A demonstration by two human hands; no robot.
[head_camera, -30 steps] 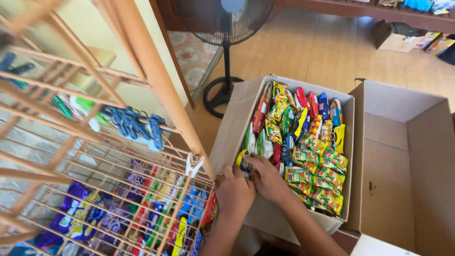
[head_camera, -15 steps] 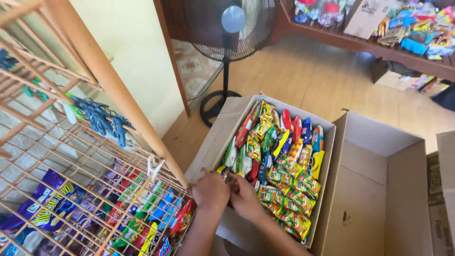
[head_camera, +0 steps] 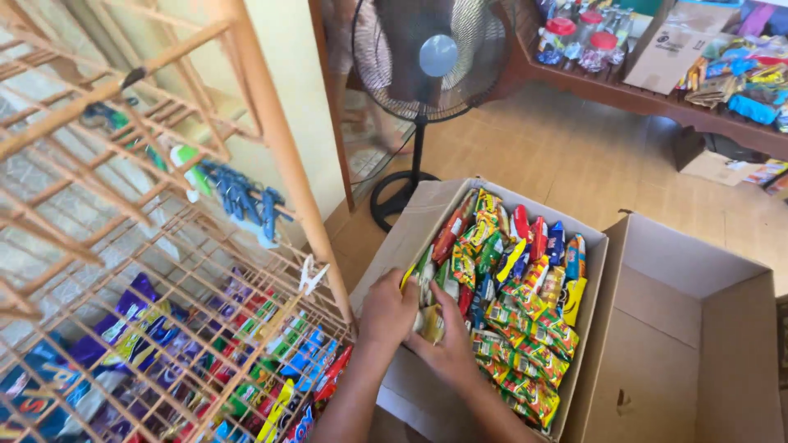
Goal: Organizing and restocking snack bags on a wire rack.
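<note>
Both hands meet at the near left corner of an open cardboard box (head_camera: pixel 415 220) packed with colourful snack packets (head_camera: pixel 525 320). My left hand (head_camera: pixel 387 310) and my right hand (head_camera: pixel 447 351) together hold a small yellowish packet (head_camera: pixel 429 323) just above the box's near edge. Green and yellow packets lie in a row along the box's right side, red and blue ones stand further back.
An orange wire rack (head_camera: pixel 271 148) stands at left with hanging snack packets (head_camera: pixel 139 328) and blue clothes pegs (head_camera: pixel 242 197). An empty cardboard box (head_camera: pixel 681 328) sits to the right. A black pedestal fan (head_camera: pixel 431 57) stands behind on the wooden floor; a wooden shelf (head_camera: pixel 648 90) holds jars and goods.
The view has tilted up and shifted. My hands have lifted slightly out of the box corner with a small packet between them.
</note>
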